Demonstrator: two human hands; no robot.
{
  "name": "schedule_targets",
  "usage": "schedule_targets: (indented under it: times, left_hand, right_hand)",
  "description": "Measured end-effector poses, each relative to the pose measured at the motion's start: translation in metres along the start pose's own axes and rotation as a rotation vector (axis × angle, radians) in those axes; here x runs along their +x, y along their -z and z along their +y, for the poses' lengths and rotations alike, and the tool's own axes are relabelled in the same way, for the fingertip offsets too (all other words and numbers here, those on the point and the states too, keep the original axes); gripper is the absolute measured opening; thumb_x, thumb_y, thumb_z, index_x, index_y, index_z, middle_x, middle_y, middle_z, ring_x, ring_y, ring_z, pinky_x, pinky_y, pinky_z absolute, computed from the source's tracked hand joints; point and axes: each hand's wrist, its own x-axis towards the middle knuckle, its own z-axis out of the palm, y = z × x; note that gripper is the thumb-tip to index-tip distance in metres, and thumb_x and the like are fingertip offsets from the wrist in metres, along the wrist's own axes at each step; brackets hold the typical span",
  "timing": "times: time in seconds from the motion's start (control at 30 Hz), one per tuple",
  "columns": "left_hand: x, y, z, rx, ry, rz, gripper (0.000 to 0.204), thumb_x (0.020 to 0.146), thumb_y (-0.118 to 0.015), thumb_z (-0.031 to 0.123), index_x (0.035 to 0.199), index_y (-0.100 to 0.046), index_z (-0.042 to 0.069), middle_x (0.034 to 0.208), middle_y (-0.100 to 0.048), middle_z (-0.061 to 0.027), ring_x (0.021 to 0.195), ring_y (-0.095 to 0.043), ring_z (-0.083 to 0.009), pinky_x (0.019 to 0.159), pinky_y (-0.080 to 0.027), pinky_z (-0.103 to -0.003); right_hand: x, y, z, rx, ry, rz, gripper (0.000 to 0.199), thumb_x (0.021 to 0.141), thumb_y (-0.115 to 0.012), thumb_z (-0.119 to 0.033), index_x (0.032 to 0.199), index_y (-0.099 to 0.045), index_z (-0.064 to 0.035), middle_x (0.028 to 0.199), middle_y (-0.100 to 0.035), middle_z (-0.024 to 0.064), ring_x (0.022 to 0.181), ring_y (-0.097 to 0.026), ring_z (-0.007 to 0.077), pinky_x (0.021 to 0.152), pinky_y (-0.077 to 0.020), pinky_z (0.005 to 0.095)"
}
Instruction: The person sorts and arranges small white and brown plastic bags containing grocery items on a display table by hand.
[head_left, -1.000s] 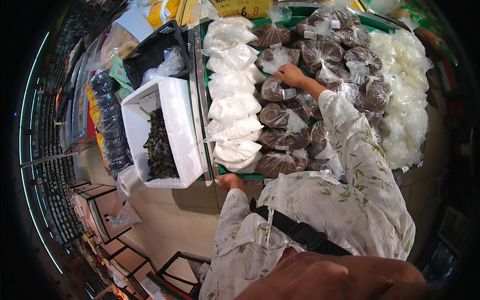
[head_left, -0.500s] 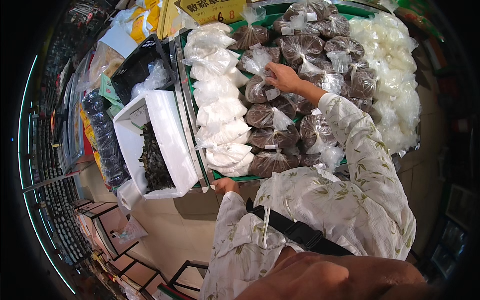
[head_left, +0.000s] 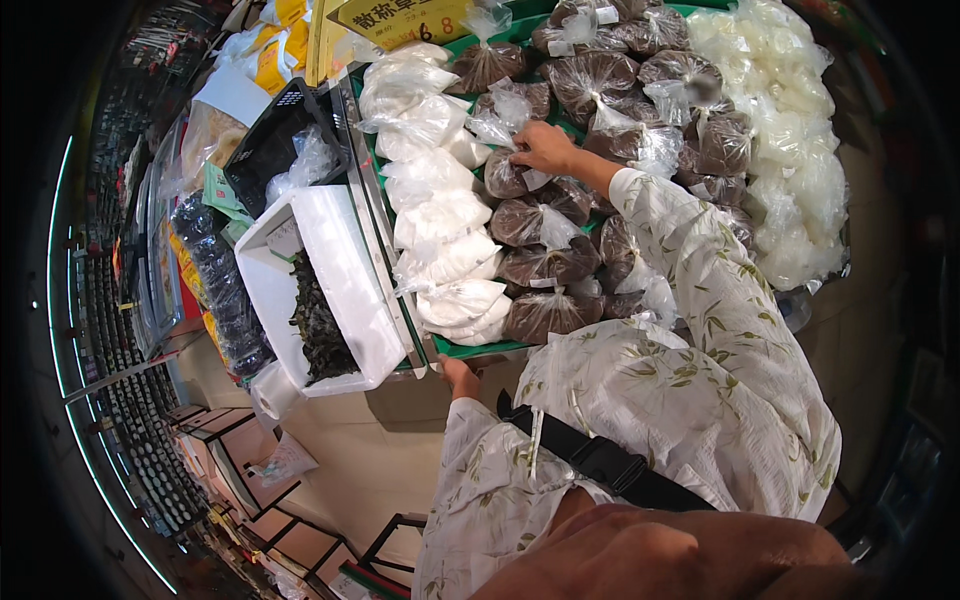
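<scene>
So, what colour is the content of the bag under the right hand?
Dark brown, in the bag under the right hand; head view.

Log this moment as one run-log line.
right hand on tied clear plastic bag of dark brown goods | left hand on green display tray edge

Setting: shop interior, seen from above. Green display tray (head_left: pixel 470 348) fills the upper centre, metal rail along its 9 o'clock edge. White foam box (head_left: pixel 345 270) with dark leafy contents at 9 o'clock of the tray; black plastic crate (head_left: pixel 265 150) at 11 o'clock. Yellow price sign (head_left: pixel 400 20) at 12 o'clock. Beige tiled floor (head_left: pixel 350 470) at 7 o'clock. Shelving racks (head_left: pixel 120 380) curve along the far 9 o'clock rim. Lighting bright, even.
</scene>
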Motion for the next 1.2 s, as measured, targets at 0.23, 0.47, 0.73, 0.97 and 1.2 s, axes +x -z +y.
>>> schedule_targets:
  times: [0.23,0.47,0.73,0.97,1.2]
  left_hand:
    - [-0.089,0.03,-0.011,0.214,-1.039,-0.664,0.034,0.072,-0.071,0.009,0.098,-0.05,0.002,0.075,-0.049,-0.0027,0.065,-0.049,-0.014,0.06,-0.043,-0.029]
    - [-0.252,-0.072,0.076,0.257,-1.963,-0.85,0.023,0.07,-0.073,0.013,0.087,-0.059,0.006,0.091,-0.055,-0.0116,0.091,-0.052,-0.0338,0.082,-0.041,-0.044]
    - [-0.25,-0.169,0.12,0.401,-1.907,-0.527,0.018,0.07,-0.074,0.018,0.071,-0.06,0.006,0.082,-0.06,-0.0105,0.084,-0.057,-0.0326,0.074,-0.044,-0.045]
    - [-0.246,-0.186,0.121,0.409,-1.792,-0.468,0.016,0.07,-0.072,0.018,0.067,-0.061,0.006,0.079,-0.06,-0.01,0.082,-0.057,-0.0337,0.072,-0.043,-0.046]
    - [-0.229,-0.181,0.112,0.322,-1.875,-0.455,0.012,0.071,-0.068,0.015,0.075,-0.068,0.003,0.085,-0.059,-0.0147,0.091,-0.053,-0.0362,0.084,-0.04,-0.046]
  right_hand:
    - [0.0,-0.004,0.001,0.249,0.09,0.125,0.032,0.086,-0.062,-0.033,0.085,-0.06,-0.0007,0.077,-0.057,0.0216,0.077,-0.057,0.0412,0.066,-0.0421,0.0471]
    - [-0.014,0.037,-0.015,0.264,0.028,0.266,0.033,0.089,-0.057,-0.033,0.083,-0.061,-0.0012,0.083,-0.061,0.0223,0.082,-0.058,0.0415,0.07,-0.043,0.0493]
    - [-0.039,0.101,-0.023,0.579,0.088,0.41,0.031,0.095,-0.054,-0.028,0.083,-0.056,0.0004,0.07,-0.049,0.0082,0.064,-0.044,0.0193,0.06,-0.0381,0.0336]
    - [-0.053,0.093,0.006,0.793,0.111,0.09,0.028,0.098,-0.053,-0.027,0.085,-0.056,-0.0024,0.072,-0.043,-0.0065,0.068,-0.036,0.0048,0.06,-0.0338,0.0232]
    - [-0.026,0.038,0.0,0.559,0.16,0.07,0.03,0.092,-0.056,-0.027,0.087,-0.057,0.002,0.075,-0.056,0.0209,0.067,-0.05,0.0327,0.063,-0.0419,0.0412]
